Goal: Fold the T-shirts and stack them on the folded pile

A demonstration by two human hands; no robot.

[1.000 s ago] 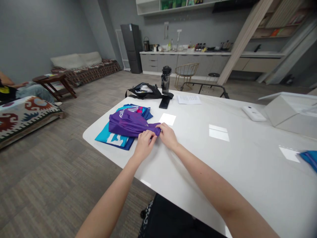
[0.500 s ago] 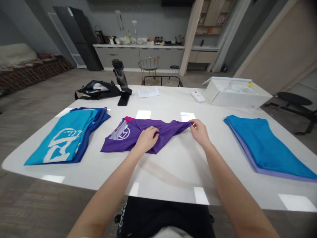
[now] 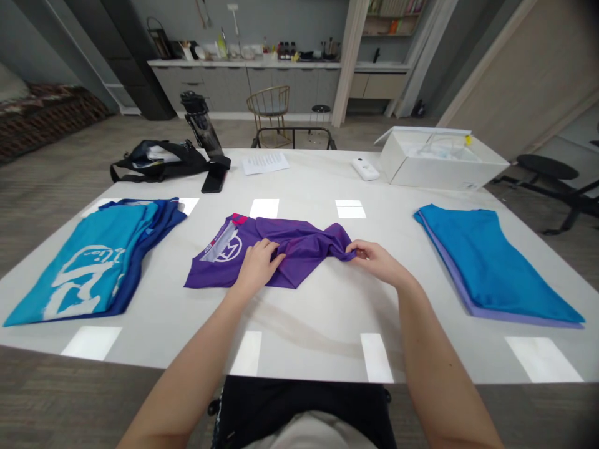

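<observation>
the left grip [image 3: 255,268] lies open and flat on the purple jersey [image 3: 299,252] — the right grip [image 3: 380,262] pinches its sleeve [image 3: 344,249], on the white surface [image 3: 318,330].

Grey kitchen counter [image 3: 243,93] along back wall [image 3: 299,31]; gold chair [image 3: 269,106]; patterned sofa [image 3: 47,109] far left.

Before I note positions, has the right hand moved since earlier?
Yes: the right hand has come nearer the person, farther from the table's light reflection.

From where I watched, the white table [image 3: 304,330] carried a purple shirt [image 3: 306,246] between two folded stacks of blue shirts [image 3: 88,268] [image 3: 486,265], with a black bag [image 3: 159,161], phone [image 3: 214,181], paper sheet [image 3: 264,163] and white box [image 3: 440,162] beyond.
</observation>
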